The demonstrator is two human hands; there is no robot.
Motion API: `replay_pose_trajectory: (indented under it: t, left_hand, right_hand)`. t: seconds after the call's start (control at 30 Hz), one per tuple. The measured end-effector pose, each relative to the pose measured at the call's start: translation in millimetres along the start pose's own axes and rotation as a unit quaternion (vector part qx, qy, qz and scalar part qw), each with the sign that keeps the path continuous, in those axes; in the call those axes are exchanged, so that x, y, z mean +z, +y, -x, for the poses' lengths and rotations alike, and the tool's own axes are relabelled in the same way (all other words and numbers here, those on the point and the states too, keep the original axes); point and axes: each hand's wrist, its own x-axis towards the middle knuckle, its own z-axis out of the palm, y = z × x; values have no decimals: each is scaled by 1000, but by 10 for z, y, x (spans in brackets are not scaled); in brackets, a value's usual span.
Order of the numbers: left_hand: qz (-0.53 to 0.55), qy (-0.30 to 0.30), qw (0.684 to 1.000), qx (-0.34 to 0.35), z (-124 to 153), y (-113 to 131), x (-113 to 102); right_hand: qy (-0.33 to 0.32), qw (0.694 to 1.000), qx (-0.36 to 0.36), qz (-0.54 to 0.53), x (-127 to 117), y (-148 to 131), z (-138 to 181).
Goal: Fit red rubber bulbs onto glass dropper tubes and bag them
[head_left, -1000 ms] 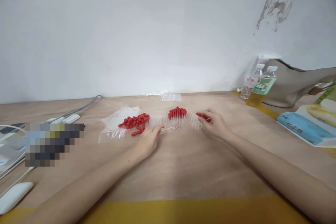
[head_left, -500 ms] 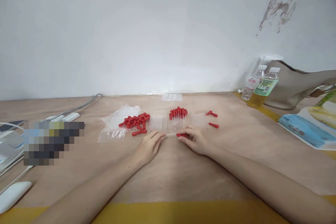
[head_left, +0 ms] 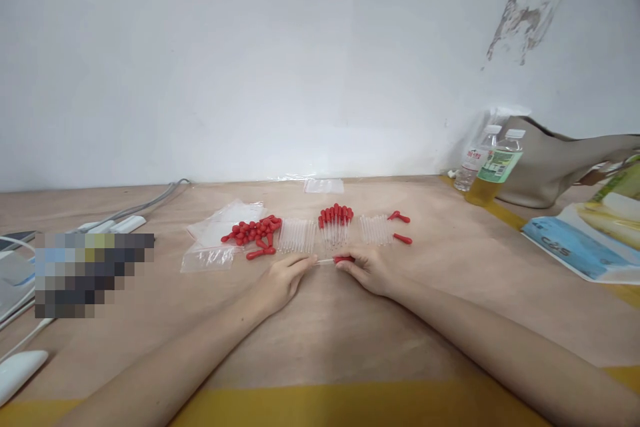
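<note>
- In the head view, I see the left hand (head_left: 287,277) with its fingers pinched together on the left end of a tube (head_left: 324,262).
- I see the right hand (head_left: 367,270) with its fingers closed around a red bulb (head_left: 343,259) at the tube's other end, low over the middle of the desk (head_left: 320,333); how far the tube sits inside, I cannot tell.
- Beyond them I have two rows of bare tubes, with red-topped droppers (head_left: 336,223) between.
- Clear bags (head_left: 207,259) lie flat on my left, a bulb pile (head_left: 255,230) against them.
- On my right, the green-labelled bottle (head_left: 495,167) holds yellow liquid; the clear bottle (head_left: 473,163) overlaps it, contents unclear. Both wear white caps.
- Yellow tape (head_left: 280,407) crosses the desk's near edge.
- Behind, the pale wall (head_left: 250,67) is peeling at upper right.
</note>
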Motion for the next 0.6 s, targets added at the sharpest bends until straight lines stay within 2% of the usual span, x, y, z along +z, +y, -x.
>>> replay_pose_trajectory:
  t: [0.33,0.6]
  left_hand:
    - [2,-10,999,37,14,-22,7]
    - [-64,-3,995,70,9,19,9]
  right_hand:
    - [-4,999,-25,22,2,7,50]
    - [-14,996,-54,67,-3,4,63]
